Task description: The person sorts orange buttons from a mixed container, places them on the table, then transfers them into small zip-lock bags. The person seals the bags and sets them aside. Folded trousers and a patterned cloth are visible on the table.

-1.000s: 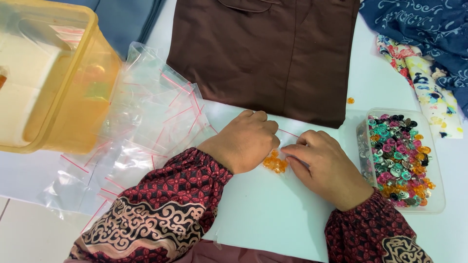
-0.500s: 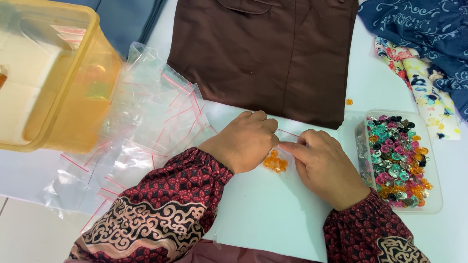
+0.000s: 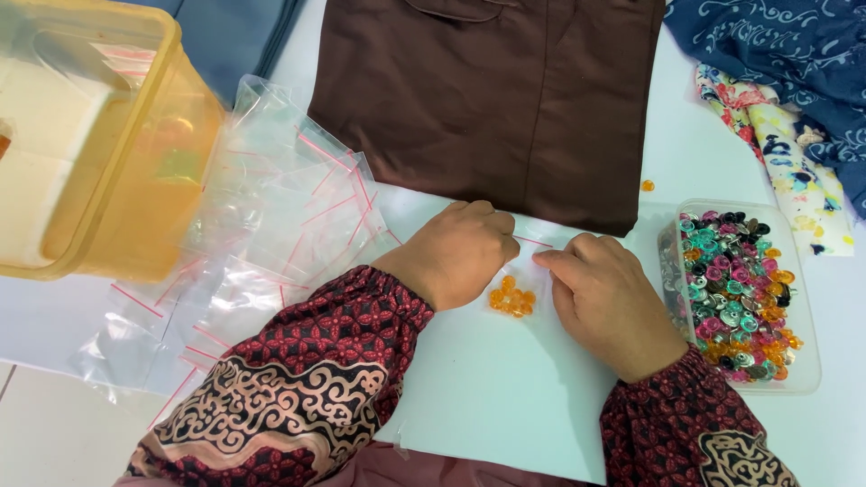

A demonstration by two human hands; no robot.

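Both hands meet at the middle of the white table (image 3: pixel 505 397), pinching the top strip of a small clear bag (image 3: pixel 521 271). The left hand (image 3: pixel 456 252) grips one end with curled fingers, the right hand (image 3: pixel 606 302) the other, likely to keep the mouth flat. The orange buttons (image 3: pixel 511 298) sit inside the bag (just below and between the two hands). A heap of empty bags (image 3: pixel 271 234) lies toward the left edge beside a yellow tub (image 3: pixel 135 189), within easy reach; a tray of mixed buttons (image 3: pixel 735 293) waits at the right edge.
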